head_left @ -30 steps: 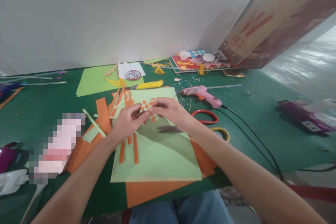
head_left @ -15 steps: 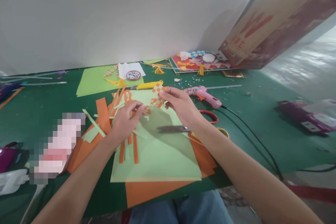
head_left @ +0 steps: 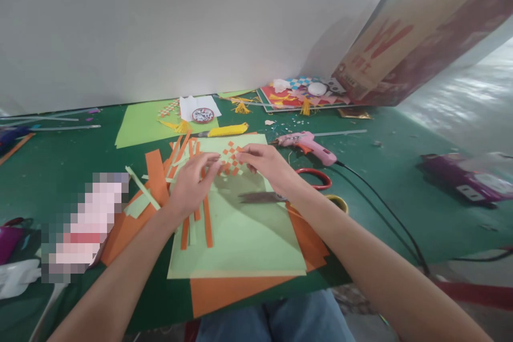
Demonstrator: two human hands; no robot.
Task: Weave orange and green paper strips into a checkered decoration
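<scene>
Between my hands is a small piece of woven paper [head_left: 231, 158] in an orange and pale green checker pattern. My right hand [head_left: 267, 167] pinches its right edge between thumb and fingers. My left hand [head_left: 194, 180] curls at the left edge, thumb and fingertips closing on the paper there. Both hands are over a pale green sheet [head_left: 244, 246]. Scissors [head_left: 262, 197] with one red and one yellow handle loop lie partly under my right wrist. Orange strips [head_left: 207, 222] and pale green strips lie around my left hand.
Behind the sheet lie a yellow utility knife [head_left: 228, 130] and a pink glue gun [head_left: 308, 144] with a black cord. Orange sheets [head_left: 228, 291] stick out underneath. A phone [head_left: 90, 224] lies left, a paper bag [head_left: 404, 43] stands back right, and a purple case [head_left: 460, 176] lies right.
My right hand has moved slightly left and down, bringing the woven paper close to my left fingertips. The piece now faces me flatter and more of its pattern shows.
</scene>
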